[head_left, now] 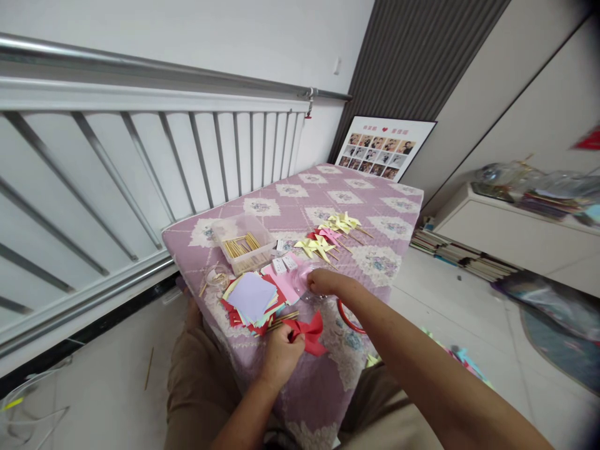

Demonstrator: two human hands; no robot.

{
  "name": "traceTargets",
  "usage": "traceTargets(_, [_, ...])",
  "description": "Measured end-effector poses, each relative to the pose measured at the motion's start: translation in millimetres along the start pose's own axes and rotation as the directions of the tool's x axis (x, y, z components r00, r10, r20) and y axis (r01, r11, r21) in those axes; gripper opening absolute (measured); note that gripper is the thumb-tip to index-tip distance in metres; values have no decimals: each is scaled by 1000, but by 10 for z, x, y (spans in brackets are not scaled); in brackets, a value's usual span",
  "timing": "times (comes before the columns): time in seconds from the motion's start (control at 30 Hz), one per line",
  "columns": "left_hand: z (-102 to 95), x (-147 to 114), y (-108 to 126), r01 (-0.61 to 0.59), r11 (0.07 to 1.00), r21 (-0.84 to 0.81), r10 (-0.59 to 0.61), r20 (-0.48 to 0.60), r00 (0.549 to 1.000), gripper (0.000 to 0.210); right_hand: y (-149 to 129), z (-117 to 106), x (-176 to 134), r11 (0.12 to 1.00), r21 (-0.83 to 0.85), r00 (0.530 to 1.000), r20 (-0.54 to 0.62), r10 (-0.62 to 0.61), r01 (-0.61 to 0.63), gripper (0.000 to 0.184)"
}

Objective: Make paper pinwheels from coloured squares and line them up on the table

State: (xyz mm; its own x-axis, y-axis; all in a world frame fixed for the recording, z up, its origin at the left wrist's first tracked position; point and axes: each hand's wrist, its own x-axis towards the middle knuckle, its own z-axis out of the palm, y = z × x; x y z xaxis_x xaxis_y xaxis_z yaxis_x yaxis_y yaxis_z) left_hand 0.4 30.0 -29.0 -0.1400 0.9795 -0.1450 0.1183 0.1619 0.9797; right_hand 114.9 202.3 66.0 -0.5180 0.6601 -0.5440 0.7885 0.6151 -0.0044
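Note:
My left hand [284, 351] is closed on a red paper pinwheel [309, 334] just above the near part of the cloth. My right hand [321, 282] reaches forward, its fingers pinched together down at a clear plastic container [302, 278]; whatever they hold is hidden. Left of that hand lie a pink sheet [291, 290] and small white boxes [284, 265]. A stack of coloured paper squares [253, 296], lilac on top, sits beside my left hand, with several thin sticks [284, 319] close by. Red-handled scissors [347, 315] lie partly behind my right forearm.
Finished yellow pinwheels [316, 247] and a pink one [329, 235] lie farther back on the patterned tablecloth [262, 206]. A clear box of sticks [244, 244] stands at the left, near a small round container [217, 275]. A radiator [210, 156] runs along the wall.

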Motion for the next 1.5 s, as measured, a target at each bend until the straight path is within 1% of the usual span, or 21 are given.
traceTargets(0.23, [12, 12, -36, 46, 999, 6, -46, -1, 999, 9, 26, -23, -12, 999, 19, 998, -55, 29, -28, 23])
traceTargets(0.33, [17, 10, -38, 47, 999, 10, -47, -8, 999, 8, 48, -30, -37, 999, 15, 997, -72, 39, -38, 23])
traceTargets(0.4, [15, 0, -23, 32, 999, 12, -32, -6, 999, 8, 53, -20, -51, 999, 9, 998, -50, 31, -31, 23])
traceTargets(0.5, [10, -21, 10, 8, 1000, 21, -7, -15, 1000, 8, 36, 23, -47, 1000, -10, 1000, 17, 12, -11, 21])
traceTargets(0.63, [3, -36, 46, 15, 999, 35, -14, -22, 1000, 9, 4, 94, 15, 999, -38, 997, 81, 8, -5, 22])
traceTargets(0.77, [0, -30, 54, 9, 999, 31, -9, -7, 1000, 9, 12, 139, 95, 998, -54, 995, 101, 24, -18, 26])
traceTargets(0.9, [-3, -28, 56, 3, 1000, 25, -2, -13, 1000, 10, 29, 172, 130, 998, -59, 995, 92, 27, -22, 27])
traceTargets(1.0, [-12, -33, 66, -11, 1000, 15, 11, -4, 1000, 10, 32, 174, 113, 999, -49, 997, 73, 19, -15, 26])
traceTargets(1.13, [-16, -30, 57, -15, 1000, -1, 15, 6, 1000, 10, 29, 111, 61, 1000, -25, 1000, 26, 18, -17, 25])
traceTargets(1.3, [-5, -22, 26, 16, 1000, -11, -16, 5, 1000, 9, 25, 40, -4, 999, 29, 997, -67, 47, -45, 23])
traceTargets(1.4, [2, -19, 13, 20, 1000, -14, -20, 5, 1000, 8, 27, 67, -21, 995, 78, 990, -125, 63, -53, 22])
traceTargets(1.5, [10, -13, -2, 31, 1000, -5, -31, 5, 1000, 8, 43, 97, -33, 987, 153, 972, -222, 73, -39, 17])
